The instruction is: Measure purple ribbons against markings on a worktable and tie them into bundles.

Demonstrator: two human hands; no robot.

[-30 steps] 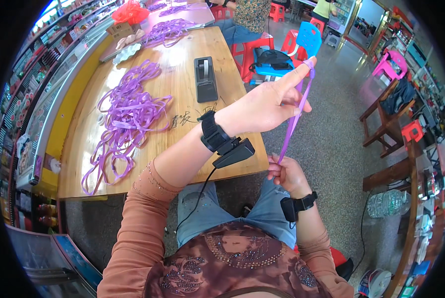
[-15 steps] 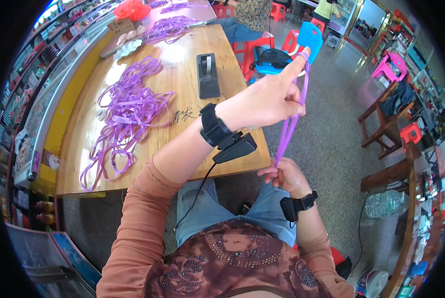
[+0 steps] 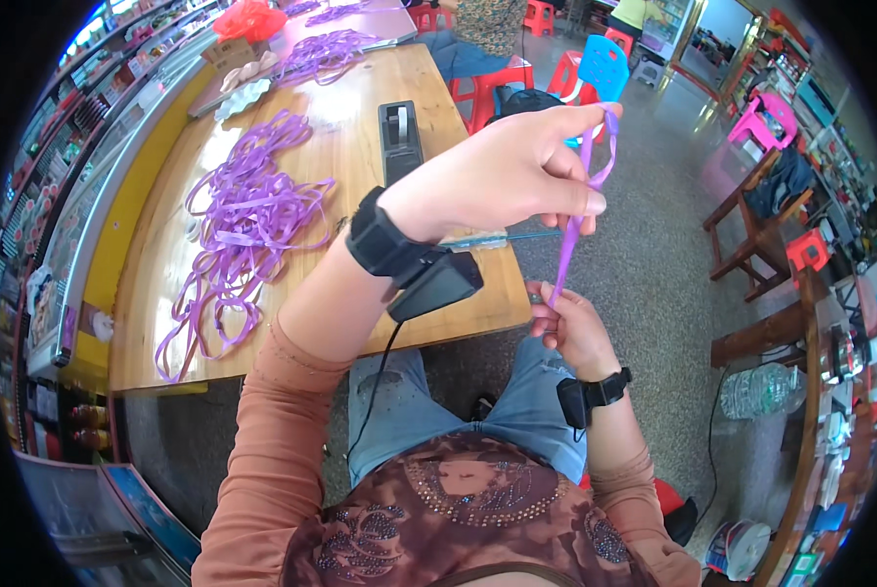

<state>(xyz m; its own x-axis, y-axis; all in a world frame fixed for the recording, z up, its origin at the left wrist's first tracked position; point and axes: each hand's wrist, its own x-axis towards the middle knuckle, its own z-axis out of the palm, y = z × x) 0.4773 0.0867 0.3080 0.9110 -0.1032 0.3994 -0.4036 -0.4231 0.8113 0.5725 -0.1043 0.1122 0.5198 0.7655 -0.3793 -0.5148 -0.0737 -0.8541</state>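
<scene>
A purple ribbon runs taut between my two hands, out past the table's right edge. My left hand is above, its index finger stretched out with a loop of ribbon over the tip. The thumb and other fingers of that hand close on the ribbon lower down. Below it, my right hand pinches the ribbon's lower end between thumb and fingertips. A tangled heap of purple ribbons lies on the left half of the wooden table. Both wrists wear black straps with small boxes.
A black tape dispenser stands on the table beyond my left wrist. A thin bluish stick lies near the right edge. More purple ribbons are at the far end. Another person sits beyond; a blue chair stands to the right.
My left hand has shifted slightly left and its index finger has bent lower, so the loop hangs slacker. My right hand has risen a little, shortening the stretch of ribbon between the hands.
</scene>
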